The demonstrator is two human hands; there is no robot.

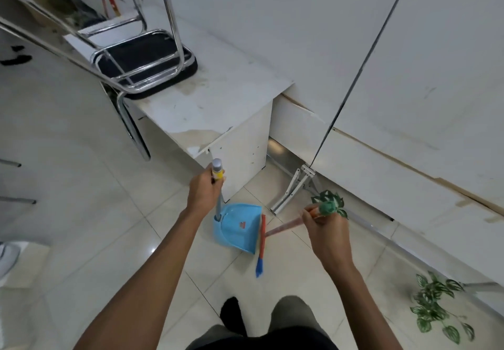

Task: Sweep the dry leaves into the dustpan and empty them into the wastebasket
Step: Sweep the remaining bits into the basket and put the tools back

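Dry leaves (425, 310) at four o'clock, by my right hand (326, 229)
My left hand (204, 188) grips the dustpan (240, 227) pole, my right the broom (262, 238).

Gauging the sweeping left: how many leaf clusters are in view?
2. One leaf cluster shows just past the right hand, partly hidden by it; the other lies on the floor at lower right. More may be hidden.

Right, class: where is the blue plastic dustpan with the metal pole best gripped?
Grip its pole near the yellow band, as the left hand does, from behind the dustpan: the pole stands upright at its closed back, mouth facing the orange broom.
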